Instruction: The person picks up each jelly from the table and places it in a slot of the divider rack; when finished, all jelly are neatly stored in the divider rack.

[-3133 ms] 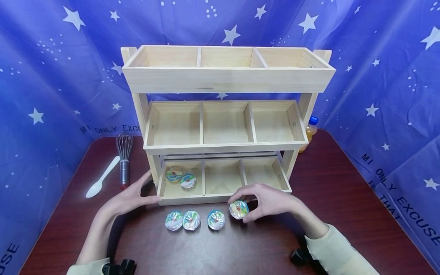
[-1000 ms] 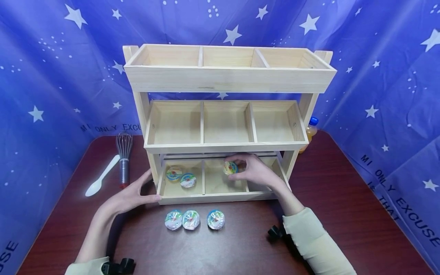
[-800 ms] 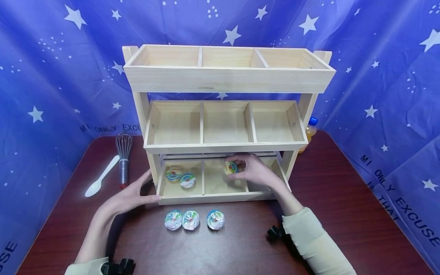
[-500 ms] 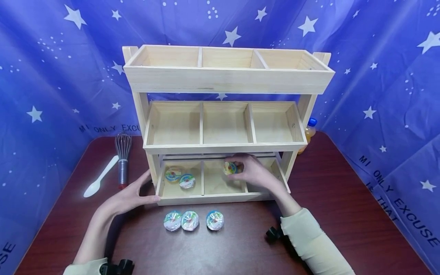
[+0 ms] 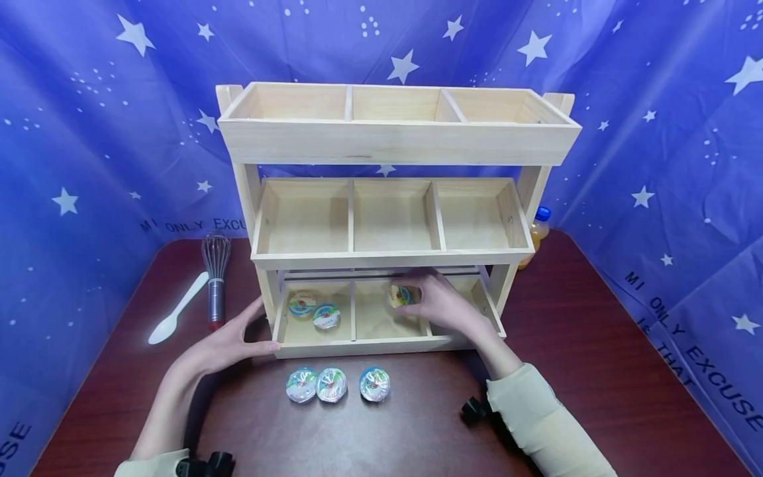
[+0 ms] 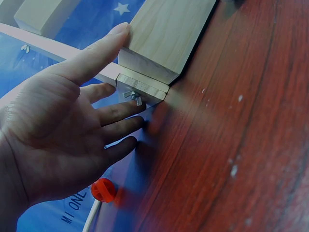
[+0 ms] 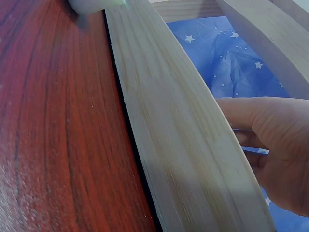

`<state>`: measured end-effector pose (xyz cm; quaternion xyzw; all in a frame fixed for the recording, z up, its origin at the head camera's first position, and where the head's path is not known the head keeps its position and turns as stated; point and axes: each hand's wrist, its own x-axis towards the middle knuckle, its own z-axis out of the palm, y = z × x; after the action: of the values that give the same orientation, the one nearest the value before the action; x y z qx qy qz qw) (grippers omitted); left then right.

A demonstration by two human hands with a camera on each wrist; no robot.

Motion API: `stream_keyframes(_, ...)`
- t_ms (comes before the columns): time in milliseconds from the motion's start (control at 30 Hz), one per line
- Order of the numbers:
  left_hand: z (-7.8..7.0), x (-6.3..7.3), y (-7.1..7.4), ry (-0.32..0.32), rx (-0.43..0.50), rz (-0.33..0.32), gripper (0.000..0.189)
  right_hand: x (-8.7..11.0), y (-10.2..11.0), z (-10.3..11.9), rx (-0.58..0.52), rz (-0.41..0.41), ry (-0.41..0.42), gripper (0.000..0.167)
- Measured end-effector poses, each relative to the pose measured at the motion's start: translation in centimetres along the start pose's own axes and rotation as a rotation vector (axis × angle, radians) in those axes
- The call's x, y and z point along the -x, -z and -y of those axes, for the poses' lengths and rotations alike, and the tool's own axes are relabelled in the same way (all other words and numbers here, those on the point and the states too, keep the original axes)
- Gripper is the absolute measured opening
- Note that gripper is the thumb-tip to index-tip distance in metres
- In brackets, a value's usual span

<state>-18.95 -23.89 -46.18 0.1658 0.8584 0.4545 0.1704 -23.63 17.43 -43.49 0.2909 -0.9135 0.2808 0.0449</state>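
Observation:
In the head view my right hand (image 5: 438, 301) reaches into the middle compartment of the rack's bottom tier. Its thumb and fingers pinch a jelly cup (image 5: 401, 296) with a printed foil lid. The right wrist view has the tier's front board hiding the fingertips and the cup. My left hand (image 6: 72, 121) is at the lower left corner of the wooden rack (image 5: 381, 346), thumb touching the tray's edge, other fingers extended beside the frame. Two more jelly cups (image 5: 326, 317) lie in the bottom left compartment. Three jelly cups (image 5: 374, 384) sit in a row on the table before the rack.
A whisk (image 5: 216, 278) and a white spoon (image 5: 179, 308) lie left of the rack. Behind its right side stands a bottle with a blue cap (image 5: 542, 214). The middle tier (image 5: 393, 258) overhangs the right hand. A blue star-printed curtain (image 5: 95, 132) encloses the table.
From the table at the right end of the row, my right hand has carried a jelly cup into the bottom middle compartment. Over the last second it barely shifts. The left hand stays put.

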Motion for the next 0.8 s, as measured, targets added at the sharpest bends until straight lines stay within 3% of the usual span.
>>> stream_keyframes(633,-0.2,0.0,0.0,0.012,-0.006,-0.005,0.11,-0.1,-0.5,-1.1,0.045,-0.025,0.137,0.05)
stream_keyframes(800,-0.2,0.0,0.0,0.011,-0.006,-0.003,0.109,-0.1,-0.5,-1.0,0.052,-0.021,0.137,0.051)
